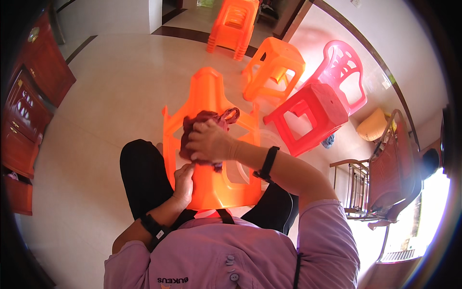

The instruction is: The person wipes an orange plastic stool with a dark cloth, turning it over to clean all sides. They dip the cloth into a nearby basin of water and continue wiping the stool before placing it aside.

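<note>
An orange plastic stool (206,86) lies tipped between my knees, its legs and side openings showing. My right hand (211,141) is pressed over a crumpled dark red cloth (188,144) against the stool, with a loop of the cloth sticking out beyond the fingers. Just below the cloth, my left hand (184,184) grips the stool's edge at its left side, the thumb on top. The fingers under the edge are hidden.
Beyond, a stack of orange stools (234,21) and another orange stool (276,68) stand on the tiled floor. To the right are a red stool (314,115), a pink plastic chair (343,68), a yellow bag (373,124) and a metal-framed folding chair (388,177). Red wooden cabinets (27,119) line the left.
</note>
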Demonstrator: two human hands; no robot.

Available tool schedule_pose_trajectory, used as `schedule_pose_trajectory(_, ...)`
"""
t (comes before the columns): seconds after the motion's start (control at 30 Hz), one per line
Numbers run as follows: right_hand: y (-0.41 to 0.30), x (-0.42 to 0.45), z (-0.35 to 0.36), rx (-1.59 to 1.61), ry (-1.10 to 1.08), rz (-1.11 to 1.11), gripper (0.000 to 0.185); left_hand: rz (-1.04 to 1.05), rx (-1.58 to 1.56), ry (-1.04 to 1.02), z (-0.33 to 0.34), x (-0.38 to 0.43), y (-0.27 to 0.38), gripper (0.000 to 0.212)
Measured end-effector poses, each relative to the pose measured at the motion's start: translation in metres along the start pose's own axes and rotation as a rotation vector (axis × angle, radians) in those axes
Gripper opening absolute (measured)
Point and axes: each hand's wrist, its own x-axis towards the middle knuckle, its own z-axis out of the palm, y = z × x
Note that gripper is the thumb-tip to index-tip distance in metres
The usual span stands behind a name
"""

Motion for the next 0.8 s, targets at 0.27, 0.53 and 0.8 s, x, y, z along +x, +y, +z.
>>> schedule_pose_trajectory(0.27, 0.035, 0.034, -0.021, 0.408, 0.469, 0.226, 0.028, -0.127, 0.007, 0.024, 0.000, 0.003, 0.009, 0.026)
schedule_pose_trajectory(0.53, 0.097, -0.080, -0.001, 0.675, 0.105, 1.533, 0.040, -0.136, 0.046, 0.077, 0.020, 0.001, 0.018, 0.027)
schedule_pose_trajectory(0.8, 0.052, -0.079, 0.040, 1.841, 0.497, 1.651, 0.046, -0.158, 0.108, 0.056, 0.007, 0.006, 0.013, 0.029)
